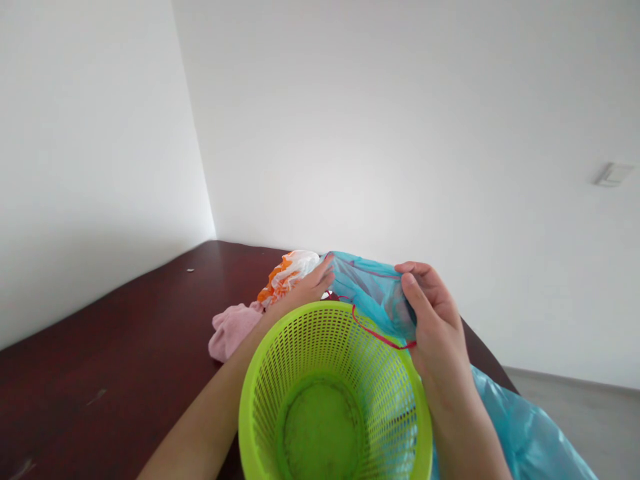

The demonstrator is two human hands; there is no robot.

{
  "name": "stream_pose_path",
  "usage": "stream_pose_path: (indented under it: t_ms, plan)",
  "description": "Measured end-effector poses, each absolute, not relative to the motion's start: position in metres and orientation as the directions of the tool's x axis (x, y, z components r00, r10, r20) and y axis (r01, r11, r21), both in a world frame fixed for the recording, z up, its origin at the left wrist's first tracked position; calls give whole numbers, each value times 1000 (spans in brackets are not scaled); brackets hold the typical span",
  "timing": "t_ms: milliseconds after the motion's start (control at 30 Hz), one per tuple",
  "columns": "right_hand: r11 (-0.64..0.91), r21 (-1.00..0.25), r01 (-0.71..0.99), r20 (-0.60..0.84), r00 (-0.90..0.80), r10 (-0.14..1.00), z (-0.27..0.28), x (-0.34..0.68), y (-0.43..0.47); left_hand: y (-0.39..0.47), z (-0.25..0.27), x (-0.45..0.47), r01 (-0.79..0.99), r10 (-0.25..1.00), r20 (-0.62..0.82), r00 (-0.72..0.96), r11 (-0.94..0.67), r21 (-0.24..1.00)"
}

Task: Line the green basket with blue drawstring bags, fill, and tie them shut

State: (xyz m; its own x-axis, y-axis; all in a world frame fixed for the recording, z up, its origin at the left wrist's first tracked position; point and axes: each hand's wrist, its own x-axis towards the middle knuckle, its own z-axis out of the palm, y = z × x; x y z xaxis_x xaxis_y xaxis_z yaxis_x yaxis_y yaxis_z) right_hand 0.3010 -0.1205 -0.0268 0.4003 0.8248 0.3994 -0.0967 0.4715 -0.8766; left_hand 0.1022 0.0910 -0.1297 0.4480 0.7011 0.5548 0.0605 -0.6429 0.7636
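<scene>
A translucent blue plastic bag (367, 277) with a red drawstring stretches between my hands, above the far rim of a green perforated plastic basket (320, 427). My right hand (435, 313) pinches the bag's edge between thumb and fingers. At the bag's other end is my left hand (317, 280), its fingers stretched out against the plastic; their tips are partly hidden. More of the blue plastic hangs to the right, below my right forearm. The basket stands upright in front of me, between my forearms, and its round bottom shows.
Left of the basket, a pink cloth (233, 333) lies crumpled on the dark red table (125, 353). Behind it sits a white and orange plastic bag (287, 273). White walls border the table, and a switch (615, 175) is on the right wall.
</scene>
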Motion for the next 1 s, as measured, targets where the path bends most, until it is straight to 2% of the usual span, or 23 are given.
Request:
stream_pose_path:
  t_ms: [167, 300, 400, 500, 600, 667, 867, 1000]
  plan:
    - [473, -879, -59, 413, 400, 818, -27, 303, -129, 120, -128, 110, 162, 775, 549, 313, -613, 773]
    - [497, -867, -31, 453, 365, 813, -24, 302, -142, 132, -134, 108, 101, 826, 536, 176, -556, 825]
    - [557, -831, 6, 508, 416, 754, -23, 300, -148, 134, -136, 103, 131, 847, 524, 89, -532, 837]
    - [602, -798, 38, 546, 468, 694, -22, 299, -148, 129, -130, 97, 277, 793, 588, 159, -607, 745]
    - [612, -788, 60, 573, 433, 696, -21, 298, -149, 120, -120, 94, 422, 755, 606, 251, -649, 633]
    - [609, -788, 91, 589, 400, 702, -21, 295, -151, 113, -115, 95, 460, 763, 584, 276, -639, 617]
    - [572, -812, 119, 577, 310, 755, -20, 287, -158, 110, -109, 98, 463, 863, 460, 209, -501, 731]
    - [574, -813, 104, 574, 313, 757, -19, 287, -156, 115, -103, 89, 429, 906, 381, 184, -423, 798]
